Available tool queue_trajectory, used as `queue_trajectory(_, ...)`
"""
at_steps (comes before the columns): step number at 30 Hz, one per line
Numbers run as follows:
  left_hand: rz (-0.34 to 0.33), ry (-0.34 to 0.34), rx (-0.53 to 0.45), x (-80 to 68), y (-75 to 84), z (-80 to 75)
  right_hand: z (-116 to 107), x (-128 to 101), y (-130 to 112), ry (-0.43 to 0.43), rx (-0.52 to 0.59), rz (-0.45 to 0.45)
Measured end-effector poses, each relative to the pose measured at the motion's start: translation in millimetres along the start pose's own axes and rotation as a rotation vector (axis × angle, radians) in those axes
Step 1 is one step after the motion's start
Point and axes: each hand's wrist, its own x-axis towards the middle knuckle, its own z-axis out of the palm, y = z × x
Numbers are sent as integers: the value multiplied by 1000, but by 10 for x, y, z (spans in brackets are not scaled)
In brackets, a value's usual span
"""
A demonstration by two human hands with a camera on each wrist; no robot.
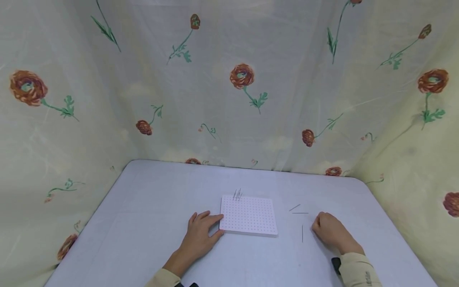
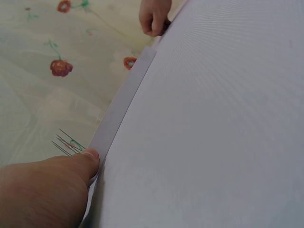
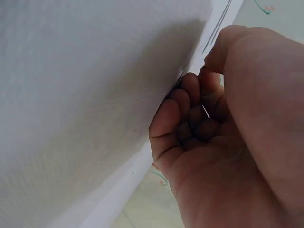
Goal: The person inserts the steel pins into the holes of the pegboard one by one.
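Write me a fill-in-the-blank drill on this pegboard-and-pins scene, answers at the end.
1. The left hand rests against the ___ edge of the white pegboard.
2. A few thin pins stand in the board's far-___ corner.
3. ___ loose pins lie on the table beside the right hand.
4. The cloth backdrop is printed with ___.

Answers: left; left; three; flowers

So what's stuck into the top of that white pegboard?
A few thin metal pins stand at the far edge of the white pegboard; its other holes look bare. The left hand covers part of its left edge, so nothing shows there.
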Motion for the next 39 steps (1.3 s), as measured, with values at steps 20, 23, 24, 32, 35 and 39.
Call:
queue_trajectory(20, -6, -10, -9, -4, 13, -5, -55, -44, 36, 3, 141, 148)
queue_trajectory(23, -7, -11, -9, -4, 13, -9, -66, -42, 33, -14, 178, 209)
queue_trajectory(24, -8, -12, -9, -4, 13, -9, -69, -44, 29, -14, 185, 223)
queue_trajectory(32, -15, -10, -5, -1, 11, -10, -87, -47, 23, 23, 196, 266)
queue_trajectory(35, -16, -8, 0, -1, 8, -5, -71, -48, 47, 26, 230, 293)
queue_trajectory(39, -11, -4, 8, -2, 4, -2, -82, -62, 53, 41, 314, 341)
